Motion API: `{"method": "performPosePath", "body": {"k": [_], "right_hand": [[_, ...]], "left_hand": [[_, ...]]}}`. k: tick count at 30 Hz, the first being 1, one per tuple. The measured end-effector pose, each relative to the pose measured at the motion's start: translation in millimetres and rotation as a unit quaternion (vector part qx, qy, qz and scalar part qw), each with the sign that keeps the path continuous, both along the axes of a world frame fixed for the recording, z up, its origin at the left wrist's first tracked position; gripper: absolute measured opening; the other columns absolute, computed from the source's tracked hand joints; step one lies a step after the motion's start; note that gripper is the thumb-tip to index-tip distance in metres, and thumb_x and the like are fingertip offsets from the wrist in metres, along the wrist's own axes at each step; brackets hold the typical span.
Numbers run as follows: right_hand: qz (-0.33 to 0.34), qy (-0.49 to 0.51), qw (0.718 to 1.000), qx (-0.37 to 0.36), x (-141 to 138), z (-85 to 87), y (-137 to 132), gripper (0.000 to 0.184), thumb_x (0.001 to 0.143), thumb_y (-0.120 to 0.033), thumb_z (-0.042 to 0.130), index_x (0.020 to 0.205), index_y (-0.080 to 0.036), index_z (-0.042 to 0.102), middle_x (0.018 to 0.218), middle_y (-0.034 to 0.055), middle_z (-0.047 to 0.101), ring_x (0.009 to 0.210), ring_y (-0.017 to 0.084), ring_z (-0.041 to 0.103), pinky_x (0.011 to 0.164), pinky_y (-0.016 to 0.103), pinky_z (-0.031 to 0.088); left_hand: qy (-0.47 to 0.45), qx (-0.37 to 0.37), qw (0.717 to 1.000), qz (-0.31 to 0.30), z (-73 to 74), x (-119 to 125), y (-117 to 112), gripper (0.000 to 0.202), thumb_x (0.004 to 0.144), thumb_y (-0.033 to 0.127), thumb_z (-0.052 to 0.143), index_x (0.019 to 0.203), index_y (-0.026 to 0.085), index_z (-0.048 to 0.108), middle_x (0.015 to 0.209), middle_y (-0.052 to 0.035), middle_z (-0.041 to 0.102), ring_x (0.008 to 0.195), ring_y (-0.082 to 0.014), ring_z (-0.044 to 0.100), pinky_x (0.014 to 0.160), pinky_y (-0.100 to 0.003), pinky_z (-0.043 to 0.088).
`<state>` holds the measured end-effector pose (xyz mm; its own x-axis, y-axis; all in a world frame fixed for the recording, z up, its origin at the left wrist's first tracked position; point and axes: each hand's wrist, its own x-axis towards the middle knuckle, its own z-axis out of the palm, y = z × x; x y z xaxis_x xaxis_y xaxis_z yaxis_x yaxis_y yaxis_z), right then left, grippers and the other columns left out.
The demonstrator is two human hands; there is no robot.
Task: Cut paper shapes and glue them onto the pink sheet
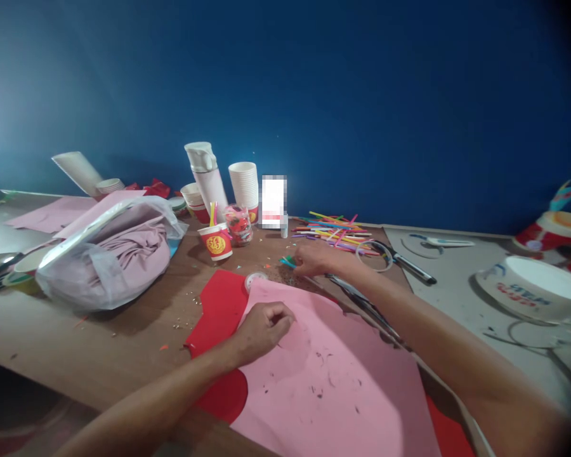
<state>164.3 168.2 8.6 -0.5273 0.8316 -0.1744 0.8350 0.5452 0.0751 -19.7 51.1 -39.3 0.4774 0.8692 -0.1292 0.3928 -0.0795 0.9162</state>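
— Where is the left hand (pixel 264 329)?

— On the pink sheet (pixel 333 381), near its upper left edge. The fingers are curled in tight, knuckles up, and the hand presses on the paper.

— And the right hand (pixel 316 259)?

— It is stretched further out over the surface (pixel 99 355), with its fingers drawn narrow. The fingertips sit at some small teal bits (pixel 288 261). Whether they grip them I cannot tell.

— Where do those bits lie?

— On the bare wood just beyond the top edge of the pink sheet, near a small round roll (pixel 255 278).

— What is under the pink sheet?

— A red sheet (pixel 219 317), which shows on its left side. A dark, long tool (pixel 361 303) runs under the right forearm, along the sheet's right edge.

— Further out?

— Behind the right hand lies a heap of coloured sticks (pixel 335 231), with a clear ring (pixel 374 256) and a dark pen (pixel 413 268) beside it. To the left stands a red paper cup (pixel 216 242) holding sticks, then a small clear jar (pixel 239 225), a stack of white cups (pixel 244 185) and a white bottle (pixel 207 176). At the far left lies a plastic bag (pixel 109 254) of pinkish cloth, and at the far right sits a white bowl (pixel 535 295).
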Motion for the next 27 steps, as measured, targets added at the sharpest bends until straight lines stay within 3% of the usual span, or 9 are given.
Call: {"method": "performPosePath", "body": {"k": [7,13,17,19,23,27], "right_hand": [[0.008,-0.007,1.000,0.005,-18,-8.7,-11,0.022,0.064,-0.022,0.058,0.079,-0.016,0.072,0.080,0.0127,0.071,0.070,0.025,0.064,0.057,0.029,0.041],[-0.011,-0.004,0.997,0.073,10,21.9,15,0.025,0.075,-0.022,0.051,0.085,-0.009,0.070,0.090,0.0203,0.068,0.088,0.031,0.060,0.080,0.042,0.034],[-0.036,0.010,0.993,0.111,28,31.4,29,0.027,0.076,-0.026,0.056,0.092,-0.007,0.066,0.093,0.0238,0.064,0.094,0.037,0.055,0.080,0.051,0.029],[0.001,0.039,0.993,0.109,17,23.1,23,0.033,0.077,-0.028,0.058,0.103,-0.009,0.062,0.099,0.0219,0.062,0.098,0.036,0.053,0.081,0.050,0.030],[0.146,0.107,0.983,0.038,-29,-2.5,1,0.047,0.072,-0.025,0.063,0.117,-0.026,0.054,0.112,0.0071,0.060,0.100,0.023,0.052,0.079,0.032,0.036],[0.228,0.164,0.960,-0.009,-59,-12.6,-10,0.052,0.077,-0.022,0.057,0.127,-0.030,0.045,0.115,0.0021,0.060,0.098,0.017,0.053,0.076,0.025,0.038]], "left_hand": [[-0.007,-0.002,1.000,0.006,0.6,1,-1,0.020,0.078,0.026,0.046,0.079,0.014,0.061,0.068,-0.0002,0.055,0.060,-0.0101,0.046,0.052,-0.020,0.038],[-0.008,-0.002,1.000,0.002,-1.5,1,-1,0.019,0.077,0.026,0.046,0.078,0.014,0.060,0.067,-0.0002,0.055,0.059,-0.0101,0.046,0.052,-0.020,0.037],[-0.004,0.011,1.000,-0.006,-3.7,0,0,0.019,0.078,0.024,0.044,0.078,0.014,0.060,0.068,-0.0006,0.056,0.059,-0.0102,0.047,0.052,-0.020,0.036],[0.001,0.026,1.000,-0.013,-3.7,0,0,0.018,0.078,0.023,0.044,0.077,0.014,0.060,0.071,-0.0011,0.058,0.060,-0.0102,0.047,0.053,-0.020,0.036],[0.010,0.048,0.998,-0.024,-1.2,0,0,0.017,0.078,0.022,0.044,0.076,0.014,0.059,0.074,-0.0017,0.060,0.062,-0.0107,0.049,0.055,-0.021,0.037],[0.018,0.055,0.998,-0.024,2.2,1,0,0.018,0.079,0.022,0.044,0.076,0.015,0.060,0.077,-0.0031,0.062,0.066,-0.0124,0.053,0.059,-0.022,0.039]]}}
